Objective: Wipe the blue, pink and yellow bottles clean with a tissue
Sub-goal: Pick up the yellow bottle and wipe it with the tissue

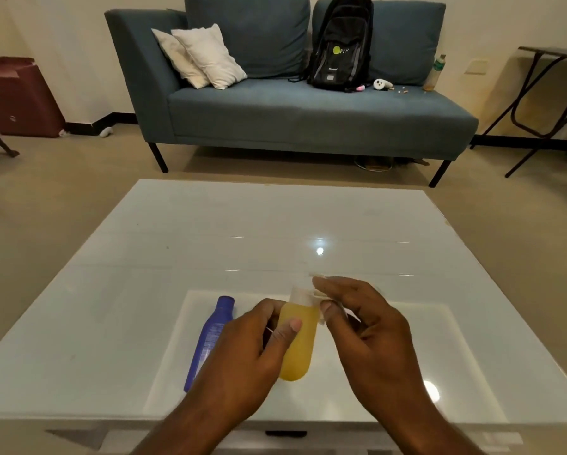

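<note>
My left hand (256, 349) grips the yellow bottle (298, 343) around its middle and holds it above the white table (210, 251), white cap pointing away from me. My right hand (361, 323) pinches a white tissue (320, 295) against the bottle's cap and neck. The blue bottle (208, 339) lies on its side on the table just left of my left hand, partly hidden by it. No pink bottle is visible.
A blue-grey sofa (292, 116) stands beyond the table with white cushions (203, 57), a black backpack (341, 44) and small items on it. A folding table (551, 93) is at the far right, a maroon box (16, 96) at the far left.
</note>
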Action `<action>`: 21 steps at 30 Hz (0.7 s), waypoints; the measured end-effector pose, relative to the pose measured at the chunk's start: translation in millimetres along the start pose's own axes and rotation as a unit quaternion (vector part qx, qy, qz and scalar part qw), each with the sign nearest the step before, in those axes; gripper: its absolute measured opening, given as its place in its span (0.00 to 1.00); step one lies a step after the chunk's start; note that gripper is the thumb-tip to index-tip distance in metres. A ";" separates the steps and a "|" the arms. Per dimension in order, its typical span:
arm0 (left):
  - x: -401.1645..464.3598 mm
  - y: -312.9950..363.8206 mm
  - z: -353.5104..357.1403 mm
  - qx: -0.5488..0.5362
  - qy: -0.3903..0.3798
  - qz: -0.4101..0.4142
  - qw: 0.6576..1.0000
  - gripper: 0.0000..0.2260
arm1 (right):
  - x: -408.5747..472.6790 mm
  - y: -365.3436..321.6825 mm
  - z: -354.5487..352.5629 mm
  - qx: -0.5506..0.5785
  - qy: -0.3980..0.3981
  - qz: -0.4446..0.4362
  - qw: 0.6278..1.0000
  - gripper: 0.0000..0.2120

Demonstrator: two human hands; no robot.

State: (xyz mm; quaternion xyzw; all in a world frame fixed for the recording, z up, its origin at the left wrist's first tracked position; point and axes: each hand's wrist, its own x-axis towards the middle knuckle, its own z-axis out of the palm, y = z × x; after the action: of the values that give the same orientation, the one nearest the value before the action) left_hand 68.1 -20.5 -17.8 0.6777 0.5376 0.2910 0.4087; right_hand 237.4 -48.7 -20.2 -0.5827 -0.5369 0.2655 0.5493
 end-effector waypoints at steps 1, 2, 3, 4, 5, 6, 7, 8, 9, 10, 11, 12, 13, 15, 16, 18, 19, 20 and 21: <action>-0.7 0.4 3.0 0.002 0.010 -0.002 1.000 0.22 | -1.1 0.9 -1.4 -0.015 0.000 -0.022 1.000 0.17; 0.1 -1.4 4.5 -0.006 0.022 -0.005 1.000 0.22 | -3.7 0.9 -1.4 -0.019 -0.008 -0.030 0.999 0.19; 1.7 -2.8 3.8 -0.016 0.033 -0.003 0.999 0.22 | -6.7 0.7 -0.5 -0.019 -0.019 -0.029 0.999 0.20; 3.0 -3.6 2.3 -0.014 0.038 0.000 0.999 0.22 | -9.5 1.1 0.4 -0.024 -0.026 -0.028 0.999 0.20; 4.0 -4.7 0.5 -0.011 0.032 0.004 0.999 0.22 | -10.4 1.6 1.0 -0.032 -0.026 -0.028 0.999 0.19; 4.5 -7.3 -0.4 -0.006 0.022 0.011 1.000 0.22 | -8.9 3.1 0.6 -0.035 -0.016 -0.026 0.999 0.17; 3.5 -8.0 -0.5 -0.003 0.012 0.018 1.000 0.22 | -5.5 5.2 -0.9 -0.030 0.001 -0.018 0.999 0.14; 1.6 -7.9 0.2 0.002 0.007 0.021 1.000 0.21 | -1.7 7.8 -3.1 -0.031 0.020 -0.016 0.999 0.12; -0.3 -7.1 0.7 0.000 0.007 0.023 1.000 0.21 | 1.4 9.0 -4.7 -0.039 0.036 -0.028 0.998 0.11; -0.3 -7.7 1.6 -0.010 0.011 0.021 1.000 0.20 | 2.8 9.0 -4.9 -0.054 0.043 -0.049 0.996 0.11; 0.2 -8.3 1.5 -0.033 0.022 0.014 0.999 0.19 | 1.3 8.5 -3.5 -0.065 0.036 -0.069 0.995 0.11; 1.7 -8.5 0.0 -0.057 0.036 0.002 0.998 0.17 | -2.2 7.5 -1.2 -0.069 0.015 -0.083 0.994 0.12; 3.4 -9.2 -2.2 -0.078 0.051 -0.010 0.996 0.16 | -7.1 6.6 1.9 -0.070 -0.017 -0.092 0.993 0.12; 5.8 -9.3 -7.1 -0.074 0.066 -0.013 0.995 0.13 | -16.6 5.0 8.6 -0.085 -0.079 -0.105 0.988 0.12; 6.4 -9.4 -7.8 -0.054 0.062 -0.001 0.997 0.12 | -18.2 5.6 9.9 -0.096 -0.092 -0.105 0.986 0.12; 5.8 -8.5 -7.2 -0.039 0.057 0.019 0.997 0.12 | -13.8 7.5 7.3 -0.106 -0.072 -0.103 0.986 0.13; 5.4 -7.3 -6.8 -0.052 0.059 0.016 0.997 0.14 | -10.9 7.5 5.0 -0.107 -0.053 -0.102 0.988 0.12; 5.4 -6.8 -6.6 -0.067 0.062 0.008 0.996 0.16 | -8.9 7.1 3.3 -0.107 -0.037 -0.102 0.988 0.12; 5.1 -5.6 -6.5 -0.083 0.065 0.000 0.994 0.17 | -8.7 6.5 2.8 -0.105 -0.030 -0.102 0.989 0.11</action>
State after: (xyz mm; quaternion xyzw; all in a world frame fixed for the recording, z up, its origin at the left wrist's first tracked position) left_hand 61.3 -13.6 -19.6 0.6210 0.5369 0.3779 0.4282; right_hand 234.5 -54.4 -29.3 -0.5714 -0.6345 0.1676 0.4928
